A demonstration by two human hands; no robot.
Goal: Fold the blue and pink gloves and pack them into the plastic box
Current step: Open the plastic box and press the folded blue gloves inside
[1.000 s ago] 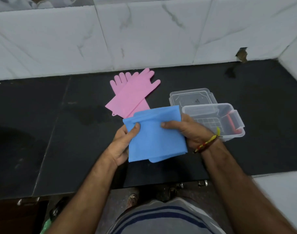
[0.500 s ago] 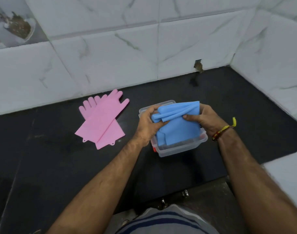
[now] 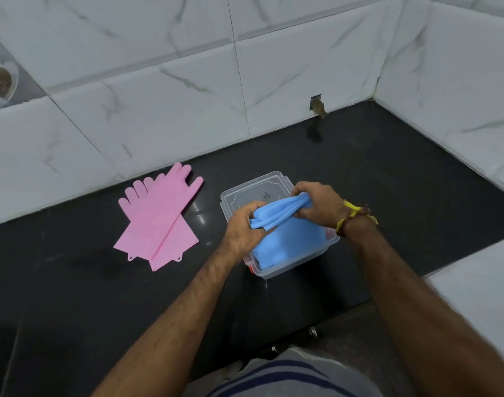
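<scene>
my left hand + right hand: fingers pinching bunched top fold of soft blue gloves | lower part inside clear rigid plastic box | pink gloves flat, crossed, left on glossy black counter

Soft, even light is falling across the scene, moderately bright, with a cool greenish cast on the white marble-veined wall tiles. The glossy black stone worktop is reflecting small pale glints just right of the flat pink rubber gloves, and a dim reflection is lying below the chipped hole in the tile. Shadows are staying faint and diffuse; a vague darker patch is sitting near the pink cuffs. Wide-angle distortion is bending the tile joints and the worktop's edges, most strongly toward the corners. The forearms at the lower edge are looking slightly soft, while the centre is reading reasonably sharp.
</scene>
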